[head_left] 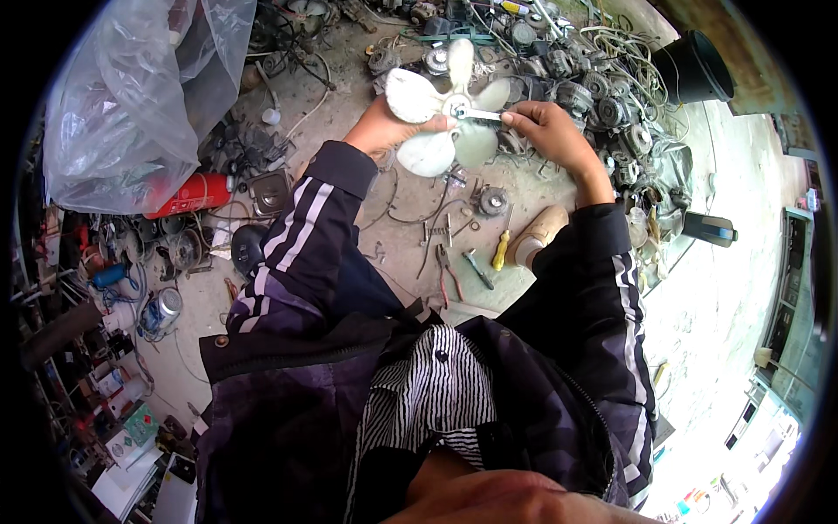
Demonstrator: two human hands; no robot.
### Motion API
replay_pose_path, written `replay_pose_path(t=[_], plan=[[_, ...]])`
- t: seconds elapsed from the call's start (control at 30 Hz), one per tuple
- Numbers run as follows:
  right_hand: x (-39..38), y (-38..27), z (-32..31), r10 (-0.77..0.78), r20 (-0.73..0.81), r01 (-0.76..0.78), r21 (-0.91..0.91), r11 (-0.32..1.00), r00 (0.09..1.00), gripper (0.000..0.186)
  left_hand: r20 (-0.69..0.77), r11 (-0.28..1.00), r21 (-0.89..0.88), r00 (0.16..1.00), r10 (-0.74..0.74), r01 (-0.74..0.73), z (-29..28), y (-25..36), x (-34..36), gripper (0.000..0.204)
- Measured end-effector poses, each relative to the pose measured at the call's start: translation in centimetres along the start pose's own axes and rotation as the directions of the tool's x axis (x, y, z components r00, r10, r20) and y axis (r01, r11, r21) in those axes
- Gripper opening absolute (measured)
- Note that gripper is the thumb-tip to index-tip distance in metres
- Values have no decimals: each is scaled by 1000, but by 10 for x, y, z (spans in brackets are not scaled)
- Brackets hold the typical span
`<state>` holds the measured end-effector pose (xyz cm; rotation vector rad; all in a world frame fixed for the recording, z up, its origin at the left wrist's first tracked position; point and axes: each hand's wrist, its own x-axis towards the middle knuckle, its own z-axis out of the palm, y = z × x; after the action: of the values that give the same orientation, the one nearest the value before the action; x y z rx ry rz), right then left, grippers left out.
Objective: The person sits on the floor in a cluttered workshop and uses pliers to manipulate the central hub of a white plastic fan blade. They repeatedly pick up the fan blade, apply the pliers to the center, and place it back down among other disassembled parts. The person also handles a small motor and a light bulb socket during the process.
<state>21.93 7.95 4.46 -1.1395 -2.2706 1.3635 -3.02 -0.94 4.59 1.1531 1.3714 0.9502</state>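
A whitish fan blade (425, 155) with several rounded petals is held up in front of me. My left hand (384, 127) grips it from the left, its fingers partly hidden behind the petals. My right hand (559, 138) pinches the end of a silver wrench (483, 114). The wrench's other end lies at the fan's hub. Below on the floor are pliers with red handles (449, 275), a screwdriver with a yellow handle (501, 251), a dark tool with a flared head (479, 270) and a round motor part (492, 201).
Heaped small motors (602, 87) and cables (620, 42) fill the far side. A black bucket (694, 65) stands at far right. To the left are a clear plastic bag (131, 105), a red cylinder (192, 196) and a can (163, 306). My shoe (543, 229) is beside the screwdriver.
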Motion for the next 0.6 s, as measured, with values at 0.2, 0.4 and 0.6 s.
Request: replay_pose_path(t=[0.2, 0.4, 0.6], plan=[[-2, -5, -6, 64, 45, -72, 219, 973, 997, 29, -6, 978, -197, 997, -72, 69, 3, -9, 4, 49], [-2, -6, 18, 170, 186, -251, 656, 711, 968, 26, 30, 847, -492, 976, -216, 202, 3, -3, 4, 46], [-3, -11, 39, 148, 249, -281, 672, 685, 957, 25, -18, 829, -531, 976, -219, 176, 2, -13, 9, 43]])
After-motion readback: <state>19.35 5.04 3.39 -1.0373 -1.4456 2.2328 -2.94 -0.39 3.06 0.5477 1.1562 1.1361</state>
